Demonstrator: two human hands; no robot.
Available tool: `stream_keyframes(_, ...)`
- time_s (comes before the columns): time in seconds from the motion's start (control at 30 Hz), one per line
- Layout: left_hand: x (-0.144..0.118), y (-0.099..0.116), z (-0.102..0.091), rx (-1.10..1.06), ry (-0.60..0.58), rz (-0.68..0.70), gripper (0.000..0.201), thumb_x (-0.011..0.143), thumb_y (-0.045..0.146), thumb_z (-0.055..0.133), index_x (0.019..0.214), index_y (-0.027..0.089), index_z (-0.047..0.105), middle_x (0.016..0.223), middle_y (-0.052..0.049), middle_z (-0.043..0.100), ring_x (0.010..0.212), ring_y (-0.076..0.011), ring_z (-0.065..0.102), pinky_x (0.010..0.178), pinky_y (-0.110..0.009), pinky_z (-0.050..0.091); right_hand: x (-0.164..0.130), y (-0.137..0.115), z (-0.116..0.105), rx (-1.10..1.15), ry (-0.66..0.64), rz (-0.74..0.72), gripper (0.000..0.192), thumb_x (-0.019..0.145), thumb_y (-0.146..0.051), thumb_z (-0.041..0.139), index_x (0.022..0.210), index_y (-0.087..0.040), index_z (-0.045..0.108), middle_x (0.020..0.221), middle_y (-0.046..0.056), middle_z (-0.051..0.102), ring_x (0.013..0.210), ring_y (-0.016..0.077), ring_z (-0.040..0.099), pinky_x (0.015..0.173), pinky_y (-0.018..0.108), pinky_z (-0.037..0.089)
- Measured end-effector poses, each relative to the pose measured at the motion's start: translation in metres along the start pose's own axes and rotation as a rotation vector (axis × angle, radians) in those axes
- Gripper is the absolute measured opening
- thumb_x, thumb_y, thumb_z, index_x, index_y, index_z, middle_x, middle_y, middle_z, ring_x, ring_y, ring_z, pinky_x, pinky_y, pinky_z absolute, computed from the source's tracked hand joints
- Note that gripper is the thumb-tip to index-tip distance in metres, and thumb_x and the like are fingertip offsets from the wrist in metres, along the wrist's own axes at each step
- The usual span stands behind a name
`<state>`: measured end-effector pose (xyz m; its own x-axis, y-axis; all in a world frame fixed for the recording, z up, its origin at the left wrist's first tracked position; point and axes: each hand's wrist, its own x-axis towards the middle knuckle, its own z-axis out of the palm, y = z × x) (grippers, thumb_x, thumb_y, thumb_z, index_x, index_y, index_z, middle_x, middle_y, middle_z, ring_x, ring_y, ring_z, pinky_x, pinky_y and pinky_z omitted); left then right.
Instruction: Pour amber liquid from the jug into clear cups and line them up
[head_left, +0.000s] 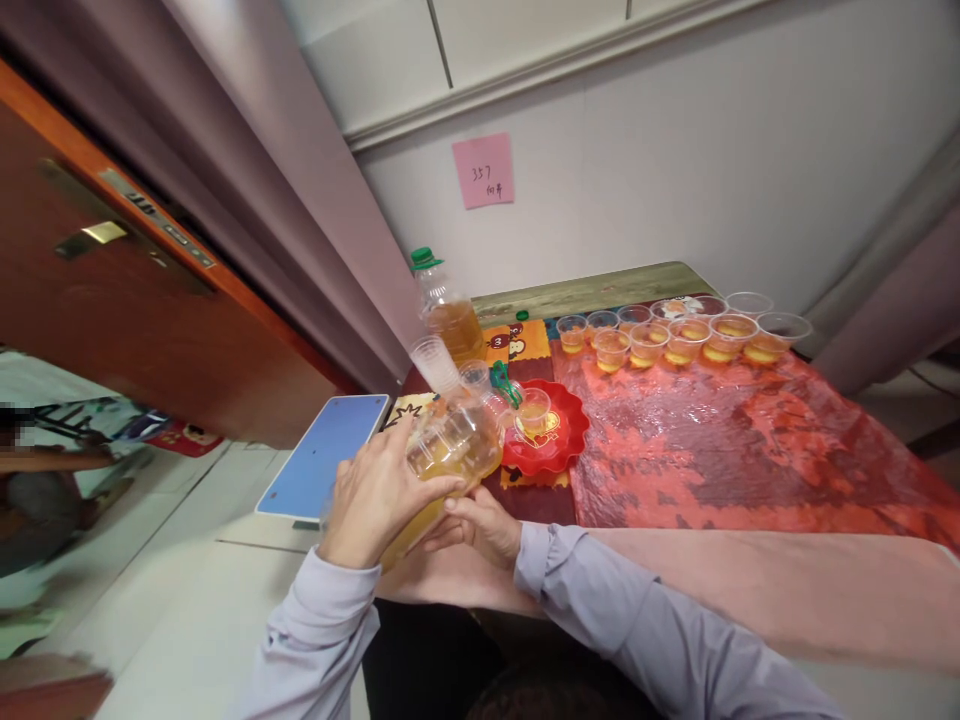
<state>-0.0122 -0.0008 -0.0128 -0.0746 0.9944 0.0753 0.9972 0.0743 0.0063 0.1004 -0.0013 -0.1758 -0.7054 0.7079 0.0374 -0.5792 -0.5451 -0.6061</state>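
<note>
Both my hands grip a large clear plastic bottle (450, 445) of yellow liquid, tilted with its mouth toward the right. My left hand (375, 490) wraps its upper left side, and my right hand (480, 522) supports it from below. Just beyond the mouth, a clear plastic cup (534, 412) with some yellow liquid stands on a red scalloped plate (574, 440). Beside the cup is a green strap-like piece (504, 380). A stack of clear cups (435, 362) leans behind the tilted bottle.
Another bottle with a green cap (454, 320) stands at the back. Two rows of cups holding yellow liquid (686, 342) line the table's back right. A loose green cap (523, 315) lies near the wall. At left are a blue board (322, 455), an open door (150, 260) and a seated person (45, 490).
</note>
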Motion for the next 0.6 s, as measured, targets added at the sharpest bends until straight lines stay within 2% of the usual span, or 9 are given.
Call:
stream_keyframes(0.13, -0.004, -0.015, 0.016, -0.127, 0.118, 0.016, 0.100, 0.070, 0.064, 0.085, 0.154, 0.022, 0.051, 0.146, -0.018, 0.066, 0.132, -0.0419, 0.064, 0.108, -0.056, 0.052, 0.001, 0.002, -0.005, -0.143, 0.120, -0.059, 0.071, 0.075, -0.061, 0.086, 0.128, -0.021, 0.061, 0.106, 0.007, 0.076, 0.090, 0.0259, 0.077, 0.078, 0.042, 0.065)
stream_keyframes(0.23, -0.011, -0.028, 0.031, -0.287, 0.242, 0.047, 0.107, 0.064, 0.069, 0.087, 0.153, 0.021, 0.052, 0.149, -0.017, 0.065, 0.134, -0.0400, 0.063, 0.114, -0.055, 0.050, 0.003, 0.003, -0.007, -0.270, 0.206, -0.177, 0.073, 0.069, -0.064, 0.089, 0.122, -0.021, 0.064, 0.114, 0.009, 0.074, 0.099, 0.0286, 0.076, 0.080, 0.042, 0.065)
stream_keyframes(0.3, -0.019, -0.034, 0.043, -0.411, 0.337, 0.032, 0.111, 0.062, 0.074, 0.086, 0.153, 0.020, 0.052, 0.149, -0.017, 0.064, 0.135, -0.0388, 0.063, 0.117, -0.054, 0.048, 0.004, 0.002, -0.007, -0.391, 0.265, -0.275, 0.073, 0.068, -0.065, 0.090, 0.121, -0.021, 0.065, 0.110, 0.008, 0.076, 0.097, 0.0271, 0.075, 0.082, 0.041, 0.064)
stream_keyframes(0.43, -0.039, -0.044, 0.075, -0.702, 0.530, -0.123, 0.113, 0.065, 0.079, 0.081, 0.155, 0.020, 0.047, 0.146, -0.018, 0.064, 0.136, -0.0376, 0.062, 0.119, -0.052, 0.048, 0.003, -0.002, -0.004, -0.654, 0.335, -0.365, 0.071, 0.071, -0.059, 0.090, 0.129, -0.025, 0.067, 0.100, 0.005, 0.078, 0.084, 0.0223, 0.073, 0.080, 0.038, 0.063)
stream_keyframes(0.5, -0.047, -0.049, 0.094, -0.839, 0.571, -0.208, 0.117, 0.065, 0.083, 0.077, 0.155, 0.019, 0.042, 0.142, -0.019, 0.065, 0.132, -0.0373, 0.065, 0.114, -0.051, 0.053, 0.002, -0.005, -0.002, -0.725, 0.342, -0.390, 0.063, 0.076, -0.054, 0.087, 0.130, -0.027, 0.069, 0.103, 0.005, 0.079, 0.085, 0.0221, 0.072, 0.079, 0.038, 0.063)
stream_keyframes(0.6, -0.057, -0.058, 0.120, -0.940, 0.592, -0.295, 0.117, 0.067, 0.087, 0.071, 0.156, 0.020, 0.036, 0.140, -0.020, 0.065, 0.129, -0.0374, 0.067, 0.112, -0.052, 0.054, 0.001, -0.006, 0.001, -0.767, 0.344, -0.412, 0.043, 0.080, -0.049, 0.082, 0.117, -0.027, 0.075, 0.104, 0.005, 0.079, 0.087, 0.0225, 0.072, 0.078, 0.037, 0.062)
